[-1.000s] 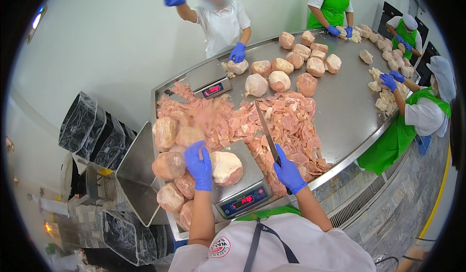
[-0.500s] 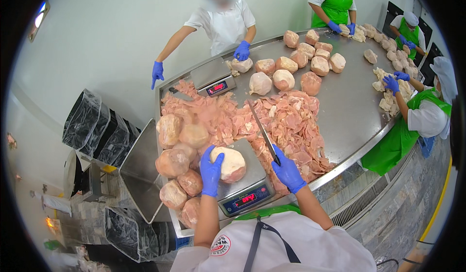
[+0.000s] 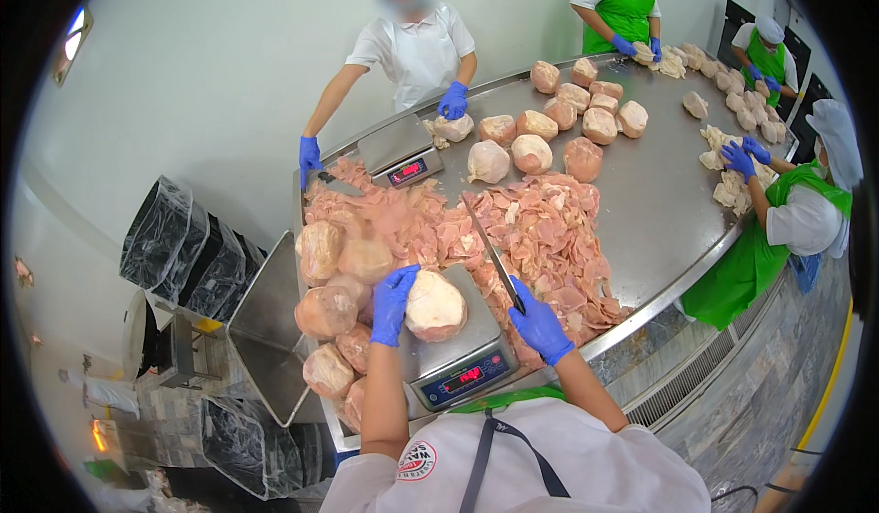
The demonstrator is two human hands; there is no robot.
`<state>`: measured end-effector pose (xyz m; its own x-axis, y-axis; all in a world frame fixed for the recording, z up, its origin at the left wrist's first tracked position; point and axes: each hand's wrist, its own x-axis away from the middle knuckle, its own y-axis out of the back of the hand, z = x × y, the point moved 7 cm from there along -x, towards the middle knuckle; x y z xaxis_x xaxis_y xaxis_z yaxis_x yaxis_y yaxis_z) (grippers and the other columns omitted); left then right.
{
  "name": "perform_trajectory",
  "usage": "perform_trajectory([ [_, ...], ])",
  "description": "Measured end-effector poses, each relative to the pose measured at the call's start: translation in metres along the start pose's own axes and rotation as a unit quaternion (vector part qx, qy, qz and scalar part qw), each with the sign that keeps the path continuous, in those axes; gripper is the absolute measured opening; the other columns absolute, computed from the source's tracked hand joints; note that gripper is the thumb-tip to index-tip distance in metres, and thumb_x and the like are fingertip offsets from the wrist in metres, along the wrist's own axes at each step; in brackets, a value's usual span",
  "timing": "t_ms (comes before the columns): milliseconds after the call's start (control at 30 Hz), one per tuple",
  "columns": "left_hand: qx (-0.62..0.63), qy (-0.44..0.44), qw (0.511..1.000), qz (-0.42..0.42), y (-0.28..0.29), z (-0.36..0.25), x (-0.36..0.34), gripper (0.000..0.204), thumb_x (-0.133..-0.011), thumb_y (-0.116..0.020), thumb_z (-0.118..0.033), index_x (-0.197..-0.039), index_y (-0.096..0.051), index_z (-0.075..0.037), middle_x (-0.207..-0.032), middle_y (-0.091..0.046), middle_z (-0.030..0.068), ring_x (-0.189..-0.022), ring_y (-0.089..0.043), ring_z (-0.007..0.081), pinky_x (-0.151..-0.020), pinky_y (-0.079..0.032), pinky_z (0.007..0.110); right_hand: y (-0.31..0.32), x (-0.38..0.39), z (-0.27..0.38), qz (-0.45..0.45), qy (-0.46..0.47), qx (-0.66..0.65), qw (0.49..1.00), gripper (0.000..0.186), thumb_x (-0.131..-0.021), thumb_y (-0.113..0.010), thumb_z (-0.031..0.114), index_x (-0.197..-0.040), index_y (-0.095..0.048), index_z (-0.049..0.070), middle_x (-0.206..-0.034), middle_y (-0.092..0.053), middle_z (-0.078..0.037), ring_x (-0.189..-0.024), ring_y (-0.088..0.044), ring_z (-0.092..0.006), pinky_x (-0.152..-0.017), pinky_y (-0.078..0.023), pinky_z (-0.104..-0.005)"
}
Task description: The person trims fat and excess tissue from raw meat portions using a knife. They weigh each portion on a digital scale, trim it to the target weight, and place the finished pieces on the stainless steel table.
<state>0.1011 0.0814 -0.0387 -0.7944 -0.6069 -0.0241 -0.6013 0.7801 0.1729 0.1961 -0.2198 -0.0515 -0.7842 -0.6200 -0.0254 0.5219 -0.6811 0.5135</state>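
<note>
On the steel weighing scale [image 3: 457, 302] at the near edge of the table rests a round piece of pale meat [image 3: 435, 306], its cut whitish face upward. My left hand [image 3: 395, 306], in a blue glove, holds it at its upper left side, with some fingertips hidden. A long knife [image 3: 491, 252] is in my right hand [image 3: 541, 322], fingers wrapped round the black handle. Its blade points away from me, over a heap of thin meat trimmings [image 3: 554, 229]. Several whole round meat pieces [image 3: 326, 311] are piled left of the scale.
A co-worker across the table has one gloved hand [image 3: 453, 101] on a meat piece and the other near a second knife [image 3: 337, 183] and scale [image 3: 400, 151]. More workers handle meat along the far right. Steel chute [image 3: 275, 330] and lined bins [image 3: 165, 238] stand left.
The round piece on the scale has turned, and my left hand has shifted up its left side. The co-worker's outstretched hand has lowered to the table corner near the second knife.
</note>
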Motion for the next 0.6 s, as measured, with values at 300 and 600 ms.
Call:
perform_trajectory([
  [300, 0.014, -0.010, 1.000, -0.025, 0.003, 0.006, 0.005, 0.023, -0.096, -0.062, -0.013, -0.113, -0.071, 0.000, -0.110, -0.071, 0.0055, -0.099, -0.063, 0.0130, -0.093, -0.049, 0.028, -0.011, 0.002, -0.003, -0.004, 0.044, 0.003, 0.999, 0.067, -0.093, -0.061, 0.019, -0.153, -0.033, 0.015, -0.110, -0.067, -0.026, -0.100, -0.065, -0.0426, -0.086, -0.052, -0.0480],
  [600, 0.031, -0.016, 0.999, -0.023, 0.008, 0.010, 0.031, 0.032, -0.094, -0.067, -0.014, -0.122, -0.064, 0.001, -0.117, -0.067, 0.0084, -0.107, -0.061, 0.0160, -0.096, -0.048, 0.030, -0.007, 0.003, -0.012, -0.009, 0.004, 0.036, 0.999, 0.066, -0.091, -0.062, 0.020, -0.152, -0.036, 0.018, -0.106, -0.067, -0.027, -0.096, -0.065, -0.0434, -0.083, -0.052, -0.0498],
])
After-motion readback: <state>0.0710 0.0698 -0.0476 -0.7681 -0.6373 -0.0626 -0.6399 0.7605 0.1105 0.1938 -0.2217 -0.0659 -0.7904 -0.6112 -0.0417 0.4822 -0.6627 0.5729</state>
